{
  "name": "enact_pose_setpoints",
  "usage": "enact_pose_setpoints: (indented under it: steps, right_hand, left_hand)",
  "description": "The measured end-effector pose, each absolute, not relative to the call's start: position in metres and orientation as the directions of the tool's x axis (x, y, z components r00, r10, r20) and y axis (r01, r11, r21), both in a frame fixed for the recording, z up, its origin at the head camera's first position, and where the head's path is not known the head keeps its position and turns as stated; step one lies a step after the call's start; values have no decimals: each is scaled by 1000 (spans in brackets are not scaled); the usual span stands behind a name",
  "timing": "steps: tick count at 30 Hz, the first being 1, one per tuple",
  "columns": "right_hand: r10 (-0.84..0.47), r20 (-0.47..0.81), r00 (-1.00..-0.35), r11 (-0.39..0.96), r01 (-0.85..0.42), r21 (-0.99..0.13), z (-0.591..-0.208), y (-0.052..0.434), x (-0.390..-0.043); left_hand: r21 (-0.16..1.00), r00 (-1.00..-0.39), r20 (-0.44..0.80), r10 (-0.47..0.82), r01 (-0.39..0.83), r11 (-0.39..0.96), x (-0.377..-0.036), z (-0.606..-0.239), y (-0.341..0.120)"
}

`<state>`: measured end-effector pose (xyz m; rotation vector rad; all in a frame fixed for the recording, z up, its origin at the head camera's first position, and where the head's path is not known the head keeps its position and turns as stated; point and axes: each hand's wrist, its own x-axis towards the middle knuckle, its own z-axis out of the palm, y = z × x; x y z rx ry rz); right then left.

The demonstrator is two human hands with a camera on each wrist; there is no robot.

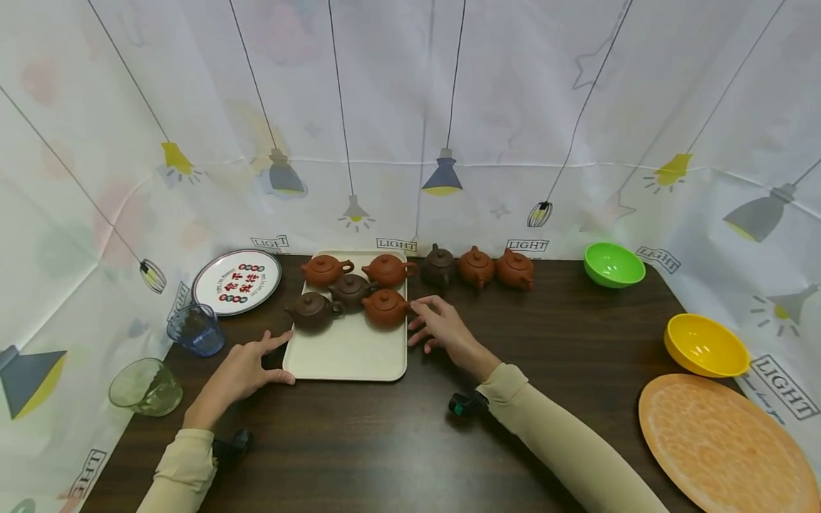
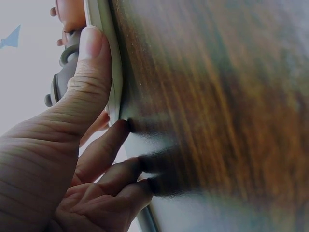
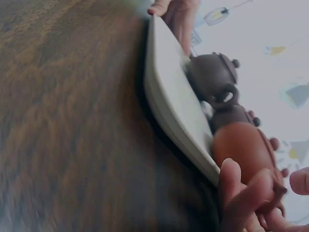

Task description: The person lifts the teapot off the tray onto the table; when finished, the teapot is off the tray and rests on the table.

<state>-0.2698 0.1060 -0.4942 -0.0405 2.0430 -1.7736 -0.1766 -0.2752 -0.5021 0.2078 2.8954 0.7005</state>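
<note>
Cream tray (image 1: 346, 356), lying on the dark table (image 1: 359, 456), a little to the 11 side of 12 o'clock from the person. Looks stiff, smooth, light in itself. Load, clock centred on the tray: reddish teapot (image 1: 326, 270) at 11, another reddish teapot (image 1: 387, 271) at 1, third reddish teapot (image 1: 385, 311) at 3, dark teapot (image 1: 311, 313) at 9, smaller dark teapot (image 1: 350, 293) just above centre. Near half, round 6, bare.

Handling, my judgement: pots probably clay, brittle, lids perhaps loose; liable to slide on a tilt. Weight sits toward 12, so best held by the rims at 9 and 3, forward of the middle, kept level.

Left hand (image 1: 240, 370): at 8, thumb and forefinger spread wide; thumb straight against the tray rim, fingertips down by the tabletop. Not clamped.

Right hand (image 1: 447, 333): at 3, fingers loosely bent, thumb apart from them, beside the rim and the third pot's tip. Contact there: cannot tell.

Hands well apart, tray between.

Farther out: dark upright pot (image 1: 438, 266) at 2; plate (image 1: 237, 282) near 10.
</note>
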Motion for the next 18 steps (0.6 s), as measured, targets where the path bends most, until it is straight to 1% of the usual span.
enact_pose_setpoints:
  steps: [8, 14, 18]
  right_hand:
    - [-358, -332, -873, 169, 289, -942, -500, 92, -267]
    - [-341, -307, -888, 97, 292, -952, -507, 90, -269]
    - [-335, -296, -895, 81, 286, -955, -506, 92, -269]
  left_hand:
    - [457, -981, -104, 166, 101, 884, -176, -502, -277]
    - [459, -979, -115, 168, 97, 883, -177, -501, -275]
    - [463, -979, -117, 170, 98, 881, -177, -502, -275]
